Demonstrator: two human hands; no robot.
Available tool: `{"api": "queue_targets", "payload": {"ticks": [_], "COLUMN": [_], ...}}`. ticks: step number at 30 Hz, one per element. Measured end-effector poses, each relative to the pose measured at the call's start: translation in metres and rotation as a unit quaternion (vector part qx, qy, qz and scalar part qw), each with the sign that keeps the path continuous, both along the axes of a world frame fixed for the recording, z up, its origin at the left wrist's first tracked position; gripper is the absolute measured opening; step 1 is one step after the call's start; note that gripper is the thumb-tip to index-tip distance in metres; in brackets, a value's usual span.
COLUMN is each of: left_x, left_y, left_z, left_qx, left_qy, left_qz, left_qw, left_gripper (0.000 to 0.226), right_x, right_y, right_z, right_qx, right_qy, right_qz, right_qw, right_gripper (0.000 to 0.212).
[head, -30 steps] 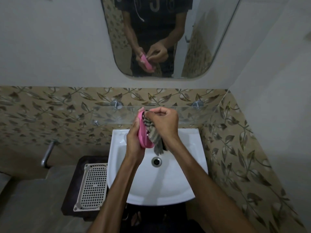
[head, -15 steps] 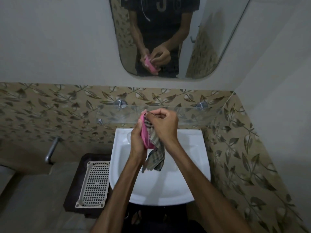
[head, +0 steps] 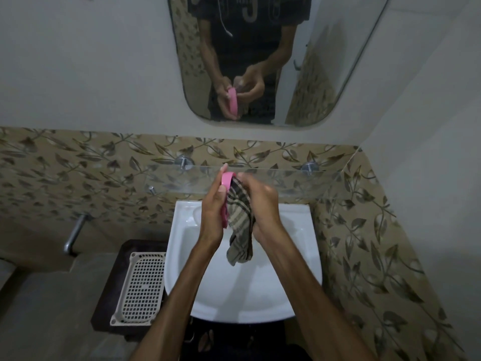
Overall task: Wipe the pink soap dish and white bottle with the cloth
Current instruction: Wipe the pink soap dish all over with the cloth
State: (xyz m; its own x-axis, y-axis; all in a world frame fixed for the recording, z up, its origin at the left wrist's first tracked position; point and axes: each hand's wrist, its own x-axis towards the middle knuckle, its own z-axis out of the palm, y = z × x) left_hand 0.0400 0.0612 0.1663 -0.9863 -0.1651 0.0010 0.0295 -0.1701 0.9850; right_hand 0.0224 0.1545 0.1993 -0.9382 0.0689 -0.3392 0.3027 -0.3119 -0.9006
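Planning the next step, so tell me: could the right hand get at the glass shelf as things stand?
Probably yes: the shelf lies just beyond the right hand with nothing between, but that hand grips the cloth against the dish.

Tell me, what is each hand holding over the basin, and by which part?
The left hand grips the pink soap dish on edge, fingers along its back. The right hand holds the checked cloth by its upper part; the lower end hangs free.

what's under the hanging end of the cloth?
Directly below the cloth, which the right hand presses against the pink soap dish, is the white sink bowl. The drain is not visible; the cloth and hands cover that area.
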Motion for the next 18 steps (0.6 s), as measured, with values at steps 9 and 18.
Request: {"api": "queue_targets", "payload": {"ticks": [9, 18], "left_x": [0.003, 0.001], "left_y": [-0.007, -0.034], "left_z": [0.006, 0.020], "left_qx": [0.174, 0.337], "left_qy": [-0.044, -0.275], "left_qz": [-0.052, -0.176], "left_qw": [0.982, 0.883], "left_gripper": [0.050, 0.089], "right_x": [0.016, 0.028], "right_y": [0.006, 0.020], "right_z": [-0.016, -0.028], "right_qx": [0.192, 0.393], "right_qy": [0.246, 0.503], "right_qz": [0.034, 0.165], "right_qw": [0.949, 0.752], "right_gripper": [0.017, 0.013]}}
